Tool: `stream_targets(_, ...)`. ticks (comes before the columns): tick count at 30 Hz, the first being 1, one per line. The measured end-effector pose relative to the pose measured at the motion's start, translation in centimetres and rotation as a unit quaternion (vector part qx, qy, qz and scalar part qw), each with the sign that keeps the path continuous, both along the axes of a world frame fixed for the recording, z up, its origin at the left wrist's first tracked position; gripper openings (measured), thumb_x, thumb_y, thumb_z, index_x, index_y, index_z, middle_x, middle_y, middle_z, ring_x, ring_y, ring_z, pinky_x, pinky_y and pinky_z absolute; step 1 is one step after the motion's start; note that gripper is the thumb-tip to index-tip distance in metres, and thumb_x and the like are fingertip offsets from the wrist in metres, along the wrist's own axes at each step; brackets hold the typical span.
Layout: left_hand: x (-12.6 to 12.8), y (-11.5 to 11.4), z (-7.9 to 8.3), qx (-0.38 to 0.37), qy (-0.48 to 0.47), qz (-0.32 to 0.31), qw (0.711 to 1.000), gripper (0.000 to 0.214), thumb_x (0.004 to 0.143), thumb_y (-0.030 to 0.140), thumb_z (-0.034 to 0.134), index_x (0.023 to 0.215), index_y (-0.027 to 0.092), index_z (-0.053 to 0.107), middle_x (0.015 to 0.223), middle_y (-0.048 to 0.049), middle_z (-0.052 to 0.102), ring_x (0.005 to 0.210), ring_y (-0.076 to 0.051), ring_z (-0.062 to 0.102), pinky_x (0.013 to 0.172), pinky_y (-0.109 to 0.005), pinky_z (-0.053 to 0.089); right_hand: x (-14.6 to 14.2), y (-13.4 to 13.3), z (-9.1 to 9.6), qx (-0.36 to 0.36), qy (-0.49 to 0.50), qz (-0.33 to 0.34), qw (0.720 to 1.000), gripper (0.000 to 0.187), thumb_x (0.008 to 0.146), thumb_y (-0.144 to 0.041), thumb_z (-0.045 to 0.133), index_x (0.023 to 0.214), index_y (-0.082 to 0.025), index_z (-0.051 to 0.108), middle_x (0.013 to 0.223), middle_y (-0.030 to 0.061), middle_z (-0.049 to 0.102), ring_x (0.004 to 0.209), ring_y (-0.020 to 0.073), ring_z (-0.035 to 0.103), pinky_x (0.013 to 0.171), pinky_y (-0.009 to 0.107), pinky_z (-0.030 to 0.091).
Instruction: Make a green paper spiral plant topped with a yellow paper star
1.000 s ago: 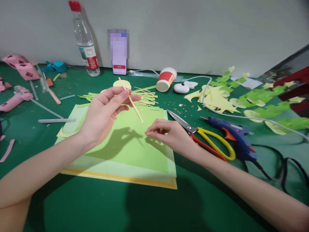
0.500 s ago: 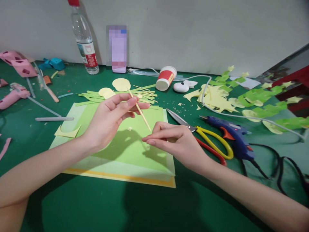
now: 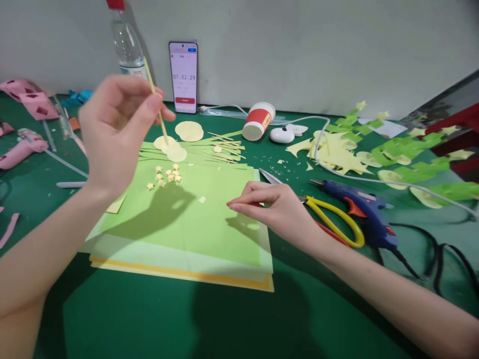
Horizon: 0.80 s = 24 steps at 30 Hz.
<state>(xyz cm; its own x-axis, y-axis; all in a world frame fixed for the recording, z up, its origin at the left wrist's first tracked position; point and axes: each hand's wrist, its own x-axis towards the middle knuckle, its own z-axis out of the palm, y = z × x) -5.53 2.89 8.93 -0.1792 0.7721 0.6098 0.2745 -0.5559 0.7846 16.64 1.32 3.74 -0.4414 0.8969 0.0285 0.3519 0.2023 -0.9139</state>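
Note:
A thin pale-yellow paper strip point(image 3: 162, 124) is pinched in my left hand point(image 3: 116, 129), which is raised over the left part of the paper stack. The strip stands nearly upright, tilted to the left. My right hand point(image 3: 275, 204) is low over the right edge of the green paper sheets point(image 3: 179, 234), thumb and fingertips pressed together. Whether anything tiny is between them I cannot make out. Several small folded paper stars point(image 3: 170, 174) lie on the top sheet below my left hand. A small paper scrap point(image 3: 202, 200) is between the hands.
Scissors point(image 3: 337, 219) and a blue glue gun point(image 3: 359, 204) lie to the right. Behind are yellow paper circles point(image 3: 189, 131), a tipped paper cup point(image 3: 258, 121), a phone point(image 3: 183, 77) and a bottle point(image 3: 127, 45). Green star-tipped paper pieces point(image 3: 396, 149) are at far right.
My left hand has risen up and to the left with the strip, whose end is now well away from my right hand. The paper stars have come into view. My right hand has barely moved.

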Motion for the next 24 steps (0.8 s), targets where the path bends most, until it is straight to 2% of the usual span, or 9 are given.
stream_targets(2,-1.0,0.8,0.2,0.018,0.044,0.047,0.998,0.015,0.077,0.033,0.068,0.083,0.022,0.060,0.078,0.0081,0.060,0.074,-0.008,0.057,0.072,-0.025,0.044,0.1,0.3,-0.1,0.007,-0.019,0.001,1.000,0.010,0.073,-0.024,0.065,0.073,-0.018,0.074,0.064,0.0025,0.060,0.057,0.0092,0.050,0.051,0.024,0.039)
stream_targets(4,-1.7,1.5,0.1,0.025,0.046,0.053,0.997,0.016,0.076,0.034,0.069,0.083,0.022,0.060,0.073,0.0097,0.060,0.072,-0.007,0.056,0.072,-0.025,0.044,0.1,0.5,-0.4,0.013,-0.031,0.012,0.999,0.011,0.074,-0.025,0.065,0.075,-0.018,0.074,0.066,0.0027,0.062,0.058,0.0094,0.050,0.052,0.024,0.039)
stream_targets(7,-1.9,2.1,-0.5,-0.013,0.028,0.016,0.999,0.012,0.076,0.031,0.069,0.080,0.024,0.060,0.069,0.0110,0.058,0.070,-0.006,0.055,0.072,-0.024,0.044,0.1,0.9,-1.1,0.000,-0.049,0.069,0.996,0.014,0.076,-0.027,0.063,0.078,-0.018,0.073,0.075,0.0035,0.066,0.062,0.0098,0.054,0.055,0.024,0.040)
stream_targets(10,-1.1,1.9,-1.4,-0.059,0.002,-0.046,0.997,0.005,0.079,0.024,0.066,0.078,0.023,0.062,0.068,0.0086,0.061,0.069,-0.007,0.056,0.070,-0.026,0.043,0.1,1.2,-1.7,-0.002,-0.113,0.143,0.983,0.020,0.077,-0.022,0.060,0.094,-0.017,0.070,0.084,0.0039,0.068,0.070,0.0119,0.057,0.061,0.025,0.044)
stream_targets(12,-0.4,1.5,-1.8,-0.087,-0.005,-0.075,0.993,0.003,0.081,0.023,0.063,0.078,0.023,0.063,0.068,0.0068,0.063,0.069,-0.009,0.055,0.069,-0.026,0.042,0.2,1.5,-1.8,0.017,-0.162,0.180,0.970,0.028,0.077,-0.014,0.057,0.103,-0.017,0.066,0.089,0.0042,0.069,0.076,0.0133,0.058,0.066,0.027,0.046)
stream_targets(15,0.4,0.8,-2.1,-0.124,-0.003,-0.099,0.987,0.003,0.081,0.024,0.063,0.078,0.023,0.064,0.069,0.0044,0.064,0.069,-0.010,0.055,0.067,-0.028,0.040,0.6,1.8,-1.8,0.060,-0.197,0.209,0.956,0.033,0.076,-0.010,0.056,0.107,-0.016,0.064,0.101,0.0064,0.066,0.085,0.0156,0.058,0.077,0.030,0.046)
stream_targets(19,0.8,0.4,-2.1,-0.148,-0.001,-0.115,0.982,0.004,0.080,0.024,0.063,0.077,0.023,0.064,0.070,0.0030,0.064,0.069,-0.011,0.056,0.067,-0.029,0.038,0.6,1.6,-1.9,0.109,-0.204,0.208,0.950,0.032,0.079,-0.022,0.059,0.110,-0.014,0.063,0.104,0.0102,0.063,0.095,0.0201,0.057,0.084,0.034,0.045)
stream_targets(24,1.0,0.3,-2.2,-0.160,0.013,-0.118,0.980,0.006,0.081,0.026,0.062,0.076,0.025,0.064,0.071,0.0027,0.062,0.069,-0.012,0.055,0.065,-0.030,0.037,0.2,1.3,-2.9,0.156,-0.245,0.255,0.922,0.044,0.082,-0.034,0.057,0.122,-0.016,0.055,0.100,0.0114,0.058,0.090,0.0209,0.055,0.077,0.035,0.047)
